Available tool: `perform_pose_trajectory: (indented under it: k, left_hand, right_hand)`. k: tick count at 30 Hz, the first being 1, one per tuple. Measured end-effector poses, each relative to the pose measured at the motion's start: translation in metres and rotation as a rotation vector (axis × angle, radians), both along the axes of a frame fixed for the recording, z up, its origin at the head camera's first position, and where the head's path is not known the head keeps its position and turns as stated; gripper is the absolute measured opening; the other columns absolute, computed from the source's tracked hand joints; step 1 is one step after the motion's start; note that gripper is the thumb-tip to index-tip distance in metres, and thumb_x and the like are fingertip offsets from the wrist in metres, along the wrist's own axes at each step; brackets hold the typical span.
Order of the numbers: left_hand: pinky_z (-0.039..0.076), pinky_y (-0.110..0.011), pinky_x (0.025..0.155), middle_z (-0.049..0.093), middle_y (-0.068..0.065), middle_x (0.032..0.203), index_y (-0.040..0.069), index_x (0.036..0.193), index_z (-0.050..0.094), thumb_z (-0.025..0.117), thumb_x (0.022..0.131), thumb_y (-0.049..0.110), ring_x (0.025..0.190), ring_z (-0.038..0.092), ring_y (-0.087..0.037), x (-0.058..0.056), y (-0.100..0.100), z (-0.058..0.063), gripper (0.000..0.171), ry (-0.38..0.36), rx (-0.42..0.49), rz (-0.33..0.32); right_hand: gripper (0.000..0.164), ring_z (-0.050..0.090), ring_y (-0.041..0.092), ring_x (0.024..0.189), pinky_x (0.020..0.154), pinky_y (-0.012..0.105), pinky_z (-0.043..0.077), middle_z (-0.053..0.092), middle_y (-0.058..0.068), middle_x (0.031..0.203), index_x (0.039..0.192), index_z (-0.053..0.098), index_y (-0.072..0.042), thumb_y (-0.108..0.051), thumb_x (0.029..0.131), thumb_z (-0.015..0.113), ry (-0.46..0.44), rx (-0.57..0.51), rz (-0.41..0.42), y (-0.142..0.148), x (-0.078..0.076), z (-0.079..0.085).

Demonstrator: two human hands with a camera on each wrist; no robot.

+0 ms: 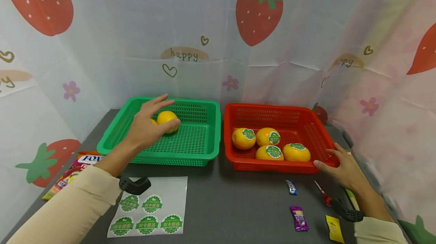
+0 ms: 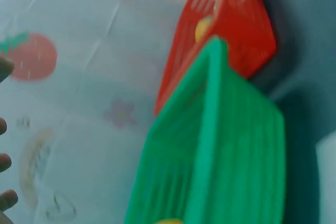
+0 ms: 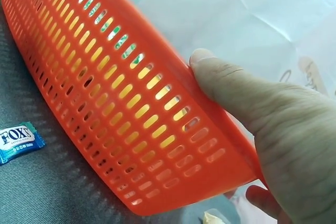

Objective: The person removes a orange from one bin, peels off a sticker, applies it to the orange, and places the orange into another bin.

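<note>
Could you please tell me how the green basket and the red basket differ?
The red basket holds four oranges bearing green stickers; the green basket shows two oranges, no stickers visible. The right hand grips the red basket's corner, while the left hand hovers over the green basket. Both have slotted sides.

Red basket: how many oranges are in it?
4 visible in the red basket: a left orange, a back-middle orange, a front-middle orange and a front-right orange. The basket's near side could hide something small.

Seemingly two oranges [image 1: 167,115] in green basket [image 1: 180,156]
</note>
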State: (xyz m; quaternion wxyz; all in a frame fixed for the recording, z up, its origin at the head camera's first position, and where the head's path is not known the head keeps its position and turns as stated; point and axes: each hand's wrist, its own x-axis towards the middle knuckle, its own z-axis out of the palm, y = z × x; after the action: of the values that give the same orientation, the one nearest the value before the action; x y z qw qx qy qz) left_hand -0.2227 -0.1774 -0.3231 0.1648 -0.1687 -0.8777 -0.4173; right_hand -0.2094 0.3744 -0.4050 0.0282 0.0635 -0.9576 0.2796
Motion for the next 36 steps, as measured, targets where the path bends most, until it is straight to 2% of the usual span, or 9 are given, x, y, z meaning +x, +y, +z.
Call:
perform_pose_trajectory:
  k: [2,11,16,22,25,28,30,33,36]
  left_hand:
    - [0.022,-0.068,0.099,0.034,-0.001,0.152,0.011,0.138,0.055,0.071,0.088,0.031,0.140,0.021,-0.031,0.005,-0.016,-0.008,0.056,0.007,0.018,0.032]
    - [0.006,-0.074,0.099,0.029,-0.010,0.154,0.006,0.140,0.051,0.067,0.092,0.027,0.141,0.013,-0.038,0.034,-0.074,-0.041,0.055,-0.010,0.069,0.153]
    - [0.004,-0.075,0.098,0.026,-0.014,0.155,0.003,0.141,0.048,0.063,0.094,0.032,0.141,0.010,-0.041,0.035,-0.107,-0.058,0.057,-0.047,0.010,0.213]
    - [0.010,-0.075,0.097,0.018,-0.022,0.156,-0.002,0.144,0.042,0.057,0.097,0.038,0.140,0.007,-0.048,0.035,-0.139,-0.080,0.063,-0.170,-0.057,0.242]
    - [0.017,-0.075,0.094,0.017,-0.022,0.156,-0.002,0.145,0.039,0.058,0.096,0.040,0.137,0.013,-0.052,0.035,-0.149,-0.090,0.067,-0.208,-0.100,0.247]
    - [0.039,-0.066,0.086,0.019,-0.020,0.156,0.001,0.147,0.038,0.059,0.096,0.042,0.119,0.041,-0.051,0.034,-0.153,-0.097,0.069,-0.209,-0.137,0.266]
    - [0.045,-0.060,0.079,0.020,-0.017,0.156,0.003,0.148,0.037,0.059,0.095,0.043,0.110,0.049,-0.048,0.034,-0.155,-0.101,0.069,-0.202,-0.142,0.284]
    - [0.041,-0.061,0.086,0.020,-0.016,0.157,0.003,0.148,0.036,0.059,0.096,0.042,0.120,0.043,-0.049,0.033,-0.154,-0.105,0.069,-0.182,-0.126,0.292]
    - [0.022,-0.069,0.097,0.018,-0.015,0.157,0.000,0.148,0.034,0.059,0.096,0.039,0.136,0.017,-0.050,0.032,-0.152,-0.108,0.070,-0.162,-0.084,0.270]
  right_hand:
    - [0.082,0.017,0.060,0.130,0.093,0.072,0.029,0.014,0.036,0.150,0.135,0.040,0.018,-0.047,0.090,0.062,-0.004,-0.005,-0.005,0.000,0.001,0.000]
    - [0.083,0.016,0.060,0.130,0.093,0.070,0.031,0.011,0.035,0.151,0.136,0.038,0.018,-0.047,0.090,0.062,-0.021,-0.031,-0.005,-0.001,0.000,0.000]
    - [0.081,0.015,0.060,0.130,0.093,0.069,0.032,0.010,0.036,0.151,0.134,0.039,0.019,-0.044,0.090,0.063,-0.010,-0.041,0.004,0.000,-0.001,0.001]
    - [0.085,0.013,0.060,0.131,0.092,0.072,0.028,0.007,0.037,0.150,0.138,0.033,0.018,-0.046,0.090,0.063,-0.070,-0.053,-0.011,-0.003,0.001,0.008]
    - [0.086,0.017,0.061,0.129,0.089,0.075,0.028,0.011,0.039,0.148,0.140,0.032,0.015,-0.047,0.089,0.064,-0.043,-0.035,-0.030,-0.012,0.002,0.021]
    - [0.082,0.018,0.060,0.129,0.088,0.077,0.026,0.013,0.039,0.148,0.140,0.036,0.011,-0.044,0.088,0.067,0.031,-0.044,-0.007,-0.028,0.003,0.041]
    - [0.078,0.016,0.057,0.132,0.090,0.077,0.023,0.014,0.035,0.150,0.140,0.039,0.007,-0.042,0.088,0.069,0.071,-0.062,0.028,-0.044,0.003,0.058]
    - [0.073,0.014,0.053,0.135,0.093,0.076,0.019,0.014,0.028,0.154,0.140,0.040,0.001,-0.041,0.088,0.069,0.080,-0.104,0.095,-0.071,0.000,0.085]
    - [0.072,0.025,0.047,0.134,0.095,0.071,0.026,0.019,0.019,0.155,0.144,0.038,-0.009,-0.045,0.089,0.067,0.027,-0.167,0.133,-0.104,-0.004,0.109]
